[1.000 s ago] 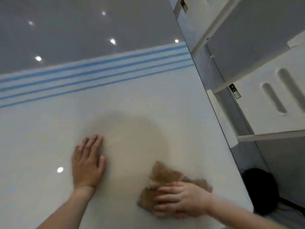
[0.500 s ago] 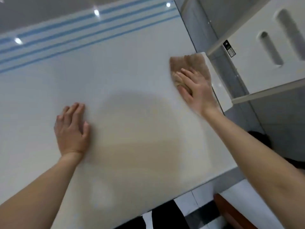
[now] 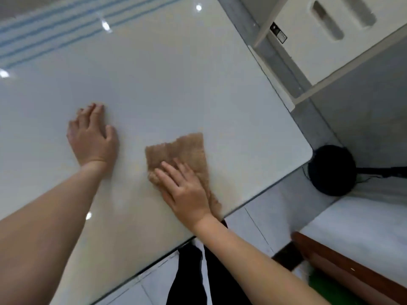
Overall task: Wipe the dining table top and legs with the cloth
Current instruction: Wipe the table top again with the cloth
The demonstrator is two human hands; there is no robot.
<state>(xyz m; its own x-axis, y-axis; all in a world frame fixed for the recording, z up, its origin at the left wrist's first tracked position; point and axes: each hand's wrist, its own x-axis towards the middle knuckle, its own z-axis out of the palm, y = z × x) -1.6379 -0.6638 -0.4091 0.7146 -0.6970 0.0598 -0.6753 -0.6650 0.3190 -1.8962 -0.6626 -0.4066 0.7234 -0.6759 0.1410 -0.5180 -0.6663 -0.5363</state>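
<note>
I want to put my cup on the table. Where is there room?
Biggest bare patch: the table top beyond both hands, up to the blue stripes. A smaller one lies between the cloth and the rounded corner. It is crowded near the front edge, where the left hand lies flat and the right hand presses the cloth.
</note>
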